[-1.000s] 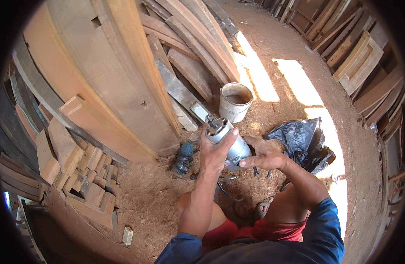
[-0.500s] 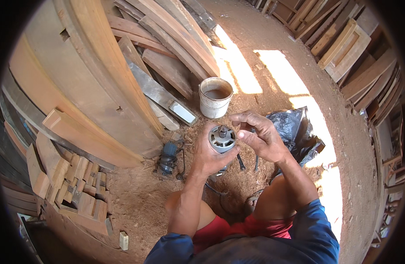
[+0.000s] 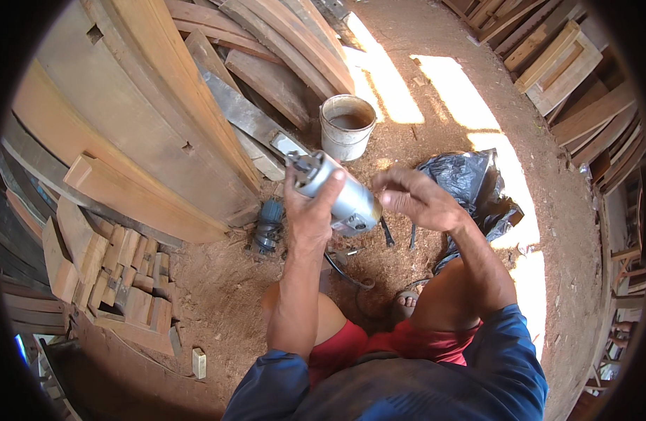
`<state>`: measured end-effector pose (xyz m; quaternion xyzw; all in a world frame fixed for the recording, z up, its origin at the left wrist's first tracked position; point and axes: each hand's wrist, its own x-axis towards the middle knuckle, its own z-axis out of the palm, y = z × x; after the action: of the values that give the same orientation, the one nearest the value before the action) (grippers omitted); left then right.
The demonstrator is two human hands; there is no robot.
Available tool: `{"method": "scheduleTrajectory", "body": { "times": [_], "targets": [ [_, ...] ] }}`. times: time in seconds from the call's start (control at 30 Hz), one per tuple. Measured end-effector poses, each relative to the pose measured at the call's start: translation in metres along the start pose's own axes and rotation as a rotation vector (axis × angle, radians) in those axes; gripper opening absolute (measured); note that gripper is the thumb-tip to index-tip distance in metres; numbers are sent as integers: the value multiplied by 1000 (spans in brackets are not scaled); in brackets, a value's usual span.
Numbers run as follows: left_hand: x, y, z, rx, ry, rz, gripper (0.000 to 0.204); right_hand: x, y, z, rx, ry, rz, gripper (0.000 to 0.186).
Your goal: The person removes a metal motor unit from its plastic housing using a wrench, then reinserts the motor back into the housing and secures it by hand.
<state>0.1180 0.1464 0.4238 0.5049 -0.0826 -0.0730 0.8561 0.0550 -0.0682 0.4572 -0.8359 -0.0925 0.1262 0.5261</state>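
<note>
My left hand (image 3: 307, 214) grips a silver, cylinder-shaped trim router motor (image 3: 345, 195), thumb along its upper side. The motor lies tilted, its slotted metal end with the collet pointing up and left. Close by its other end is my right hand (image 3: 428, 202), fingers bent and thumb apart, with nothing visible in it. Motion blurs those fingertips, so whether they touch the motor is unclear. Below the motor, a black cord (image 3: 347, 276) trails over the sawdust-covered ground.
A blue-green power tool (image 3: 269, 223) stands on the ground at left. Ahead are a dirty white bucket (image 3: 345, 142) and a crumpled black plastic bag (image 3: 453, 175). Wooden blocks (image 3: 137, 281) are stacked at left, beside large leaning panels (image 3: 151, 126). More boards line the far right.
My left hand has turned the motor from end-up to lying slantwise, its collet end swinging left. My right hand has moved from the collet end to near the opposite end.
</note>
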Motion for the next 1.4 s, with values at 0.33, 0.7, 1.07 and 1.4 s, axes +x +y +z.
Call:
{"method": "scheduleTrajectory", "body": {
  "times": [0.33,0.7,1.07,1.4],
  "targets": [
    [13,17,-34,-264,356,164,66,-3,-13,72,-64,-342,90,92],
    [14,28,-33,-642,382,36,74,16,19,119,60,-785,332,43],
    [9,40,-53,-652,122,-115,59,19,50,30,-340,-439,224,34],
    [-2,12,-25,78,-55,29,55,16,21,23,87,-164,187,65]
  ]
}}
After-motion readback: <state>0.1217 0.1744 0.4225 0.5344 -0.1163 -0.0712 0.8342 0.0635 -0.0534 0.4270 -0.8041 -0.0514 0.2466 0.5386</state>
